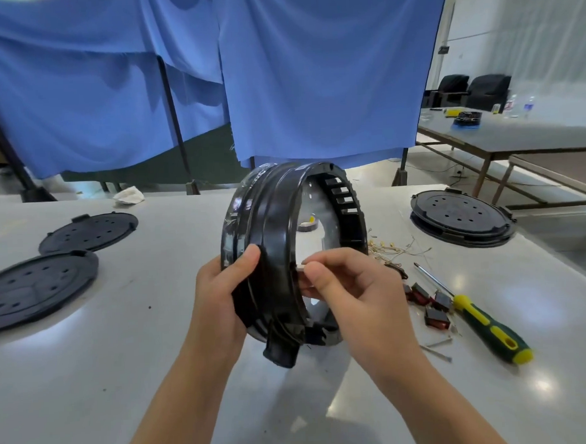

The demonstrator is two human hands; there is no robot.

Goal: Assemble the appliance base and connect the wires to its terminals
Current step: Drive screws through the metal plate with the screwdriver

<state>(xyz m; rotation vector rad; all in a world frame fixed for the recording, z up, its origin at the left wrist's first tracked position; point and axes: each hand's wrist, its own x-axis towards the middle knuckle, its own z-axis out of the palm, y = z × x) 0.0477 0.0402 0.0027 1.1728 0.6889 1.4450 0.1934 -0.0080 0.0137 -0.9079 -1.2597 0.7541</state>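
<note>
Nearest, bottom centre of the frame: the black ring-shaped base (pixel 286 252) is stood up on edge on the grey table (pixel 91 378), prob so the inside wall can be reached thru the open middle. It's clamped at its lower left rim by the left hand (pixel 221 300), thumb laid over the outer band and fingers wrapped behind, so it's kept from rolling.

The right hand (pixel 350 286) is brought in from the right w/ thumb and forefinger pinched on a small pale piece (pixel 301 266) right at the inner rim. What that piece is can't be told, too small. Looks like it's being seated into the rim, so the assembly part is judged as underway; wiring not yet begun.

Mid right: a green/yellow screwdriver (pixel 488 324) is laid within reach, w/ a few red-black switch blocks (pixel 430 303) just beside it, loose screws (pixel 437 349) nearer the front edge, and a tangle of thin wires (pixel 392 250) w/ gold ends close behind the base. All parked on the working side, handy for the terminal step.

Mid left: two black perforated discs (pixel 54 260) are laid flat, overlapping a bit. Another disc assembly (pixel 461 216) is set at the right.

Farther back: a crumpled white rag (pixel 128 196), then blue curtains (pixel 279 72) across the upper frame.
</note>
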